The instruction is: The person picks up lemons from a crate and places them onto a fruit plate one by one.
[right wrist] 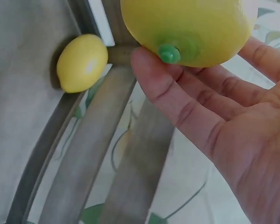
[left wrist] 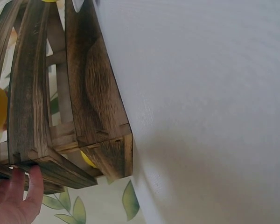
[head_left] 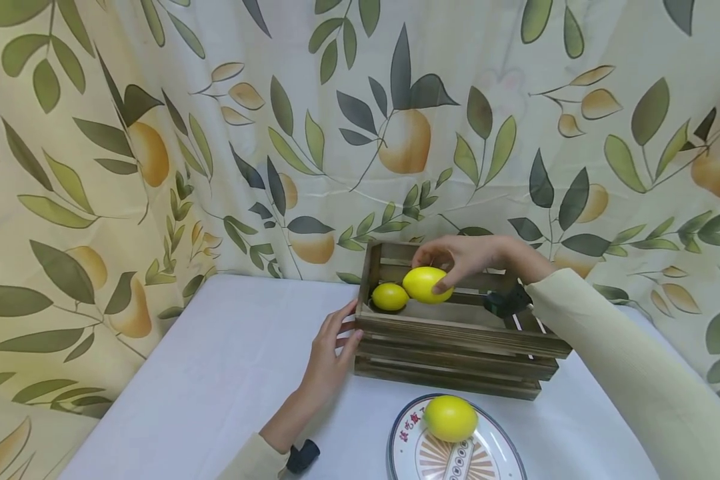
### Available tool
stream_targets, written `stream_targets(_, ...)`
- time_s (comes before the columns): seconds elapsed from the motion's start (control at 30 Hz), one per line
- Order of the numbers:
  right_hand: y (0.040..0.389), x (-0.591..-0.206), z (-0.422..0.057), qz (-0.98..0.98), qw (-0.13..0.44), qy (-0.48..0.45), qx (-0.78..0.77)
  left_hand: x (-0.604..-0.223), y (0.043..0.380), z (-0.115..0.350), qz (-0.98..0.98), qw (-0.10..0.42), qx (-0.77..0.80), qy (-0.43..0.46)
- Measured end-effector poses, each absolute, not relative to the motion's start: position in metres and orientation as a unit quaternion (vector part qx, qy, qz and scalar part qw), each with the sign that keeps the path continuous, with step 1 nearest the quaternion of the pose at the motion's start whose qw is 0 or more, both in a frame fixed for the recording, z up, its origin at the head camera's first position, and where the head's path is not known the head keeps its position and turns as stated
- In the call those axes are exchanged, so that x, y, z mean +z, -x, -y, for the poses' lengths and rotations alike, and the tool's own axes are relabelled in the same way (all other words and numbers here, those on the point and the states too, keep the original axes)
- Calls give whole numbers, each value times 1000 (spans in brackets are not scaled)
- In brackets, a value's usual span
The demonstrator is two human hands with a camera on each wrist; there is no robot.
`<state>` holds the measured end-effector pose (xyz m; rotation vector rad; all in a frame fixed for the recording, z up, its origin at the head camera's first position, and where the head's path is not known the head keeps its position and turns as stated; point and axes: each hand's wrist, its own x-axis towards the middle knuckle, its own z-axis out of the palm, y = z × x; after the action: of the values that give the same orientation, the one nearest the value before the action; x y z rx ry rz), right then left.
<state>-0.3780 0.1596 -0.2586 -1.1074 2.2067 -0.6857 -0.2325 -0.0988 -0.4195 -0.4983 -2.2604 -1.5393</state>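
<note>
My right hand (head_left: 469,257) grips a yellow lemon (head_left: 427,285) over the left part of a brown slatted wooden crate (head_left: 456,339). In the right wrist view this lemon (right wrist: 191,28) shows a green stem end, with the fingers around its side. A second lemon (head_left: 390,297) lies in the crate's left end. My left hand (head_left: 329,357) rests against the crate's left end, its fingertips touching the slats, as the left wrist view shows too. Nearer the front, a third lemon (head_left: 451,419) sits on a round patterned plate (head_left: 403,453).
A white-covered table (head_left: 240,360) bears the crate and plate. Close behind the crate hangs a curtain (head_left: 312,133) printed with leaves and fruit. Dark wrist cameras are strapped to both wrists.
</note>
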Motion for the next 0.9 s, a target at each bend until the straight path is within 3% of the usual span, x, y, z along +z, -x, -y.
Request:
stream_targets(0.3,356,-247,-145,-792,272,492,-236,-420,233,100,801,185,-543,173)
stream_targets(0.9,299,-237,-131,-756,277,551,-218,-419,232,98,803,177,-542,172)
